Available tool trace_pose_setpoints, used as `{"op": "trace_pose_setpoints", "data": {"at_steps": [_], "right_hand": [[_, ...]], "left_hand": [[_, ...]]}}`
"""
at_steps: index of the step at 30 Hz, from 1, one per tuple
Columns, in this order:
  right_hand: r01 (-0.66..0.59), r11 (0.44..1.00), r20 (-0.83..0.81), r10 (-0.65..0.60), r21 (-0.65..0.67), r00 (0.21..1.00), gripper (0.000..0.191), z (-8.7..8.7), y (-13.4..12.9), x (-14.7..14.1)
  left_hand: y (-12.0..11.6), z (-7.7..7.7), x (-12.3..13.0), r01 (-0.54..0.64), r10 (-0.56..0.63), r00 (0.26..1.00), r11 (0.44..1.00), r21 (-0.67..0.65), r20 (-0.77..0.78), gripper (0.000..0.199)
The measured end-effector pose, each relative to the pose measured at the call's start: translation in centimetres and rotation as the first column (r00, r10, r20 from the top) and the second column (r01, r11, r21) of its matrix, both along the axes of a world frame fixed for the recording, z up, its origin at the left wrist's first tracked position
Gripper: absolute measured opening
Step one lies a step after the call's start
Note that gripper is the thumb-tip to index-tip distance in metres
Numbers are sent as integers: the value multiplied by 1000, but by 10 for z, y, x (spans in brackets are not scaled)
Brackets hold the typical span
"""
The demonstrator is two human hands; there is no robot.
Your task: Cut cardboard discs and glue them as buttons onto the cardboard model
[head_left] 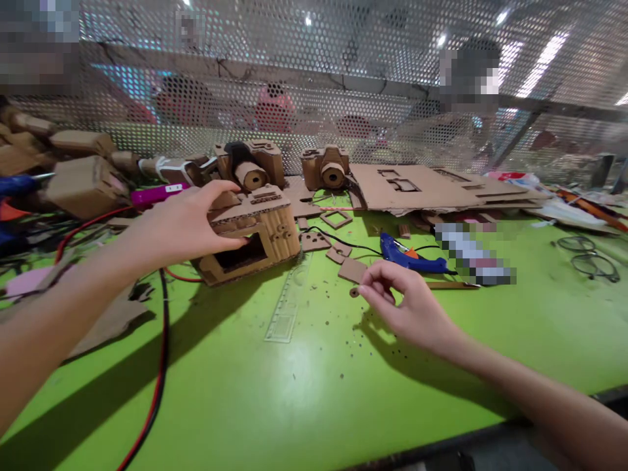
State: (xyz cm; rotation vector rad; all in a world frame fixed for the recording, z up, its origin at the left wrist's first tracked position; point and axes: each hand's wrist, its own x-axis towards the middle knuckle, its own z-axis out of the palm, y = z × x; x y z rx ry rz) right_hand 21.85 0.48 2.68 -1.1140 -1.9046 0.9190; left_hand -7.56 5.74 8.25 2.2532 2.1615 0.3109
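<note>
My left hand [181, 219] is closed around a cardboard camera model [282, 235], fingers over its top and thumb at the rectangular opening in its back. The model rests tilted on the green table. My right hand [405, 297] is in a pinch, its fingertips on a small round cardboard ring [354, 292]; whether the ring is lifted off the table I cannot tell. Just behind the ring lie a square cardboard piece [352, 269] and a notched piece [338, 252]. Between my hands lies a clear plastic ruler [287, 304].
Two more cardboard cameras [255, 167] stand at the back, beside stacked cardboard sheets [422, 190]. A blue glue gun [412, 255] with a black cord lies behind my right hand. Glasses [593, 265] lie at the right. A red and black cable [159, 373] crosses the left side.
</note>
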Motion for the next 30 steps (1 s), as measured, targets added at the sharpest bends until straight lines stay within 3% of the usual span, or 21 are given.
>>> {"op": "trace_pose_setpoints", "data": {"at_steps": [3, 8, 13, 18, 22, 30], "right_hand": [[-75, 996, 60, 72, 49, 996, 13, 10, 10, 7], [-33, 995, -44, 29, -92, 999, 20, 20, 8, 12], [137, 983, -209, -160, -119, 965, 27, 17, -4, 6], [193, 971, -335, -230, -142, 914, 26, 12, -10, 0], [230, 957, -341, -279, -177, 898, 25, 9, -11, -1], [231, 947, -306, -293, -221, 906, 26, 6, -12, -3]], "left_hand": [[-8, 20, 14, -1, -1, 998, 999, -38, -63, 73], [-17, 34, 41, 111, -113, 994, 990, -88, -11, 73], [-25, 19, 58, 79, -62, 986, 991, -109, 156, 78], [-28, 6, 65, 39, 11, 962, 983, -178, 272, 90], [-24, -5, 66, 61, 24, 957, 958, -280, 290, 99], [-24, -16, 64, 67, 1, 969, 961, -267, 248, 104]]}}
